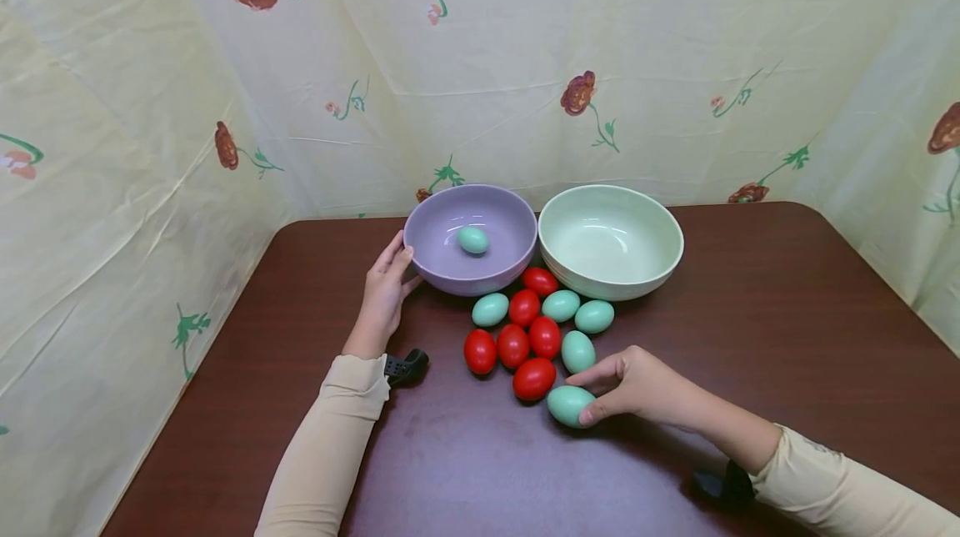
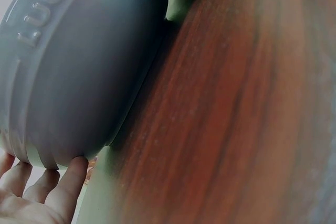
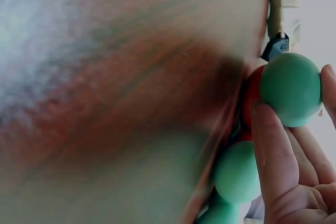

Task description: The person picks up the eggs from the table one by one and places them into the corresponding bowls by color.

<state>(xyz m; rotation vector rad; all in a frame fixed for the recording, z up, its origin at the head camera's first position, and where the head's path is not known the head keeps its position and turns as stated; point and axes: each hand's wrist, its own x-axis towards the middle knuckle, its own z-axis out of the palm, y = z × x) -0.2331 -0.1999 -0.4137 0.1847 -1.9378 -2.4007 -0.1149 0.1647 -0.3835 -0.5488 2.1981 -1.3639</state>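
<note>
My left hand (image 1: 383,293) rests its fingers against the left side of a purple bowl (image 1: 450,277). In the left wrist view, the fingers (image 2: 67,187) touch the wall of that bowl, which carries raised letters. One turquoise egg (image 1: 472,239) lies inside it. With thumb and fingers, my right hand (image 1: 647,387) pinches a turquoise egg (image 1: 567,406) at the near end of a cluster of eggs. The right wrist view shows this egg (image 3: 290,90) between the thumb and a finger, with red and turquoise eggs behind it.
A pale green bowl (image 1: 622,280) stands right beside the purple one. Several red eggs (image 1: 513,346) and turquoise eggs (image 1: 577,351) lie in front of both bowls on the dark wooden table (image 1: 450,470). A flowered cloth (image 1: 495,87) hangs behind the table.
</note>
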